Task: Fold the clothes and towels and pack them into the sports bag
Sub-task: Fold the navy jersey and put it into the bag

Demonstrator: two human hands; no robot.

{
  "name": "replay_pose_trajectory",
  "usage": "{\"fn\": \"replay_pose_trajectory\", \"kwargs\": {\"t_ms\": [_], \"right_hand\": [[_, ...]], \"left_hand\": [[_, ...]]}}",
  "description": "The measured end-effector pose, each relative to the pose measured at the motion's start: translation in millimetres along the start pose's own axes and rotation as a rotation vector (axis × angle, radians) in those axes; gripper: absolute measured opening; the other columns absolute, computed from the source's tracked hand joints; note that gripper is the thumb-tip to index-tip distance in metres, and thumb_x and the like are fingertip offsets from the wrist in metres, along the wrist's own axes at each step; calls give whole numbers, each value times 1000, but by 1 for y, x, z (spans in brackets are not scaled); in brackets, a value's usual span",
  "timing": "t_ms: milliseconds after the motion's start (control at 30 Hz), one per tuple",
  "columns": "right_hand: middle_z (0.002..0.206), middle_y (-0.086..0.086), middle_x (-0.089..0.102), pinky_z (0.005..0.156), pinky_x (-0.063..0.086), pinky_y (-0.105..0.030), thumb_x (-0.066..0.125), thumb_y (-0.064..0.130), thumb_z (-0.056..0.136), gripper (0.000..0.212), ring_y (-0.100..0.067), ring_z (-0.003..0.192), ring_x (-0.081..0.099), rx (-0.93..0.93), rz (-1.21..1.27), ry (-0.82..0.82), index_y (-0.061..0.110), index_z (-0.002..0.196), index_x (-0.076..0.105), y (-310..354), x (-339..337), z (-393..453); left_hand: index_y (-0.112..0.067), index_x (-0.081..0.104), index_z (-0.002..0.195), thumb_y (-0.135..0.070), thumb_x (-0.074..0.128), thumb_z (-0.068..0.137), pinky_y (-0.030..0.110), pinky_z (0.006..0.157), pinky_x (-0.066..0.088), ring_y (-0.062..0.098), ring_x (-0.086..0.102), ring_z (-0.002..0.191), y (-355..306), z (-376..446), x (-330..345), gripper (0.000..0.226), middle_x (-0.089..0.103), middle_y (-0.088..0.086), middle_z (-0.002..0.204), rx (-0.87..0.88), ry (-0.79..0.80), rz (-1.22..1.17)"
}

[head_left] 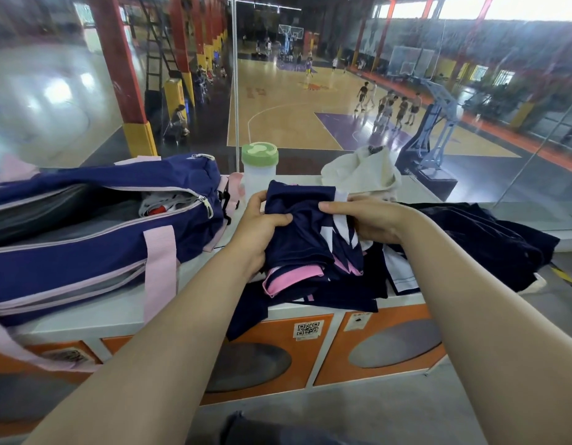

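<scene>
On the white tabletop (416, 184) at frame centre, our left hand (259, 226) and right hand (368, 220) each keep a clamped grip on the folded navy-and-pink jersey (307, 239); we should hold its edges square before moving it left into the open navy sports bag (95, 220).

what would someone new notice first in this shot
Both hands, left and right, grip a folded navy jersey with pink and white trim at the centre, above a loose pile of dark clothes. To the left lies a big navy sports bag with pink straps, unzipped. Behind stand a green-lidded bottle and a crumpled cream towel.
</scene>
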State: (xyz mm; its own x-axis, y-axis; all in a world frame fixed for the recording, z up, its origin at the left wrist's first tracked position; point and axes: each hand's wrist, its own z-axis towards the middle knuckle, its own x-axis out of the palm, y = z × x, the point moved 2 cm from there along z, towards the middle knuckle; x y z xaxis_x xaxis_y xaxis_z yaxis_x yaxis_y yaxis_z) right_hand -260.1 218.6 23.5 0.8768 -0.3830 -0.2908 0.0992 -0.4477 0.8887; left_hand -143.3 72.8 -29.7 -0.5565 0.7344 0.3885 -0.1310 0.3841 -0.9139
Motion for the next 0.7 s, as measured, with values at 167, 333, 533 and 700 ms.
{"fn": "replay_pose_trajectory", "kwargs": {"t_ms": [167, 333, 533, 700], "right_hand": [[106, -7, 75, 97, 51, -42, 66, 44, 88, 40, -27, 102, 70, 95, -2, -121, 14, 114, 69, -7, 11, 2], [112, -9, 69, 91, 54, -44, 64, 67, 54, 76, -29, 97, 68, 105, -120, -398, 18, 112, 68, -7, 23, 15], [97, -9, 68, 72, 49, -33, 52, 46, 88, 45, -26, 91, 62, -47, -307, -576, 7, 106, 64, 19, 51, 11], [77, -4, 63, 61, 43, -28, 53, 32, 87, 26, -20, 74, 59, -229, -295, -474, 6, 87, 59, 39, 87, 7]], "left_hand": [[-26, 48, 124, 5, 59, 88, 37, 66, 58, 28, 69, 87, -1, 3, 0, 49, 66, 11, 109, -65, -55, 14], [-10, 50, 124, -2, 64, 85, 39, 74, 59, 29, 68, 90, -3, -2, 6, 42, 66, 15, 111, -25, -114, 170], [-8, 62, 99, 3, 56, 85, 37, 70, 58, 28, 68, 77, -25, -18, 6, 19, 69, 15, 91, 0, -133, 98], [-4, 62, 117, -1, 49, 91, 43, 75, 59, 33, 69, 88, -39, -31, -8, 30, 69, 21, 105, -3, -186, 47]]}}
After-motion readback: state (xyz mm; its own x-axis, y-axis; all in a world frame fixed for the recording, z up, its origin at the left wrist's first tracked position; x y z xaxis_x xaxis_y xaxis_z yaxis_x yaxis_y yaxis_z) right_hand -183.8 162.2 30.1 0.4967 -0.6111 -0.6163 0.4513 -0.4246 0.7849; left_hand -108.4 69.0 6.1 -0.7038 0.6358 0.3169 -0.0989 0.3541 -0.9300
